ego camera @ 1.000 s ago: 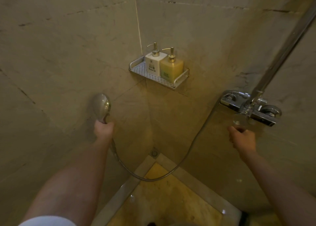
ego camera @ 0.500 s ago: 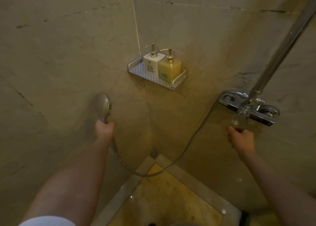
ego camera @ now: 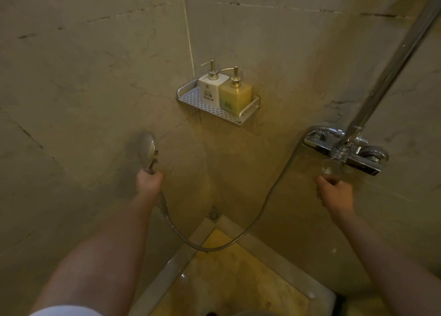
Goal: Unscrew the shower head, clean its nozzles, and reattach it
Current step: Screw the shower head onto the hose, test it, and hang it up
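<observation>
The chrome shower head (ego camera: 148, 148) stands upright at left centre, its back toward me and its nozzle face turned to the left wall. My left hand (ego camera: 149, 180) is closed around its handle. A metal hose (ego camera: 260, 210) sags from below that hand down to the floor corner and up to the chrome mixer valve (ego camera: 343, 151) on the right wall. My right hand (ego camera: 334, 192) sits just under the valve, fingers closed on the clear knob (ego camera: 330, 167) hanging from it.
A perforated metal shelf (ego camera: 191, 98) in the wall corner carries a white pump bottle (ego camera: 210, 88) and a yellow pump bottle (ego camera: 235, 94). A chrome riser pipe (ego camera: 391, 67) climbs to the upper right. A floor drain (ego camera: 214, 214) sits in the corner.
The shower head and my left hand have shifted slightly right and tilted a little. My right hand stays at the knob under the valve.
</observation>
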`<action>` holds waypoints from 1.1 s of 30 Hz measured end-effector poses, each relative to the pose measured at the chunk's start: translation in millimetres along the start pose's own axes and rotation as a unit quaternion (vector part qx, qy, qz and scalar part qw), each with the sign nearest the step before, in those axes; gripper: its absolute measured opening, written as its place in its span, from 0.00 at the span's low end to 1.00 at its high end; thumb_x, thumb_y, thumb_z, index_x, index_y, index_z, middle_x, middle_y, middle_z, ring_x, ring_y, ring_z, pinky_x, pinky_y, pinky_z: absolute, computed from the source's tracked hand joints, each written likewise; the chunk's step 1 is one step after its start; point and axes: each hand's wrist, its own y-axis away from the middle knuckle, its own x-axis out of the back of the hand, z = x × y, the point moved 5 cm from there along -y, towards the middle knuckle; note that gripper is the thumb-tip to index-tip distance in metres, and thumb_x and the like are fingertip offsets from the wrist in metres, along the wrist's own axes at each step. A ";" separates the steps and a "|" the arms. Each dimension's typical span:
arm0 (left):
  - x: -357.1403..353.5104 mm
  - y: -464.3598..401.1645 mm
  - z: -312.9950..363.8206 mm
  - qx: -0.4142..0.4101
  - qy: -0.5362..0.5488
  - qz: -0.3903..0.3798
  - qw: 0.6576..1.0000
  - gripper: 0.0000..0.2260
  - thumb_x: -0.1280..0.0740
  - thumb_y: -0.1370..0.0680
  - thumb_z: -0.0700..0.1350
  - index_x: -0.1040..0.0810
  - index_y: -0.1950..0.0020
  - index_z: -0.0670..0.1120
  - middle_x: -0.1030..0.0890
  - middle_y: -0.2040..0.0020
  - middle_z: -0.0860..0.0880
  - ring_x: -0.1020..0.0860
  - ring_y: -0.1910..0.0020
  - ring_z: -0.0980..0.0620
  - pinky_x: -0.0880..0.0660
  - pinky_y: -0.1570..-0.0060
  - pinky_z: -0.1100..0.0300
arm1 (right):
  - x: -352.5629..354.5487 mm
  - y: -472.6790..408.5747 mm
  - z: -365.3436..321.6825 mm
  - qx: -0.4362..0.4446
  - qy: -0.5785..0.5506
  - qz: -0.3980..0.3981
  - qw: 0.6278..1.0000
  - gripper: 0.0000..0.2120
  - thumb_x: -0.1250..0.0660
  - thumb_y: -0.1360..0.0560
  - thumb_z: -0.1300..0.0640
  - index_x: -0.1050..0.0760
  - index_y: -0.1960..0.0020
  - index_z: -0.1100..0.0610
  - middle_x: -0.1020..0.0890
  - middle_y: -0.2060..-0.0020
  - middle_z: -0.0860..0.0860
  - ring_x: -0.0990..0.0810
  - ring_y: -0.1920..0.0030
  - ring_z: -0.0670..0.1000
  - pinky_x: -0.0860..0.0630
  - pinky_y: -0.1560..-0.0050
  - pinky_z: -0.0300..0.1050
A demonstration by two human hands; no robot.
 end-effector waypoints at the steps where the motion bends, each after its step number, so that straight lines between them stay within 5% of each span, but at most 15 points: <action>1: -1.6 2.1 0.9 -0.007 0.003 -0.005 1.000 0.11 0.31 0.29 0.37 0.21 0.47 0.40 0.22 0.60 0.44 0.23 0.60 0.45 0.28 0.58 0.54 | -0.1 -0.6 0.4 0.000 -0.001 0.003 1.000 0.08 0.33 0.25 0.58 0.23 0.62 0.58 0.25 0.72 0.53 0.29 0.72 0.51 0.33 0.70 0.43; 8: -19.5 15.6 1.6 -0.035 0.019 -0.031 0.999 0.11 0.32 0.26 0.32 0.28 0.63 0.45 0.26 0.62 0.41 0.27 0.60 0.47 0.32 0.60 0.53 | -0.1 -1.7 2.8 -0.004 -0.008 0.001 1.000 0.09 0.33 0.25 0.58 0.23 0.64 0.57 0.25 0.73 0.53 0.29 0.72 0.51 0.34 0.70 0.43; 16: -26.2 22.2 3.1 -0.042 -0.009 -0.043 0.998 0.11 0.32 0.28 0.33 0.28 0.67 0.43 0.27 0.67 0.43 0.29 0.64 0.48 0.35 0.67 0.58 | -0.1 -0.7 2.4 0.000 -0.005 0.003 1.000 0.08 0.33 0.25 0.58 0.23 0.63 0.58 0.25 0.72 0.53 0.28 0.72 0.51 0.33 0.70 0.42; 26: -39.9 30.3 -0.1 -0.020 0.000 -0.053 0.998 0.11 0.32 0.29 0.34 0.28 0.68 0.44 0.28 0.66 0.43 0.28 0.63 0.48 0.33 0.62 0.53 | -1.1 -3.8 6.2 -0.004 -0.014 0.011 1.000 0.07 0.33 0.27 0.59 0.23 0.63 0.58 0.25 0.72 0.53 0.29 0.71 0.51 0.33 0.69 0.44; 33: -71.7 52.8 13.4 -0.007 0.012 -0.057 0.998 0.03 0.33 0.28 0.34 0.25 0.58 0.41 0.25 0.64 0.45 0.26 0.62 0.47 0.34 0.68 0.59 | -0.4 -6.1 8.1 -0.002 -0.003 0.029 1.000 0.08 0.33 0.28 0.57 0.23 0.66 0.58 0.23 0.73 0.54 0.26 0.70 0.52 0.30 0.66 0.46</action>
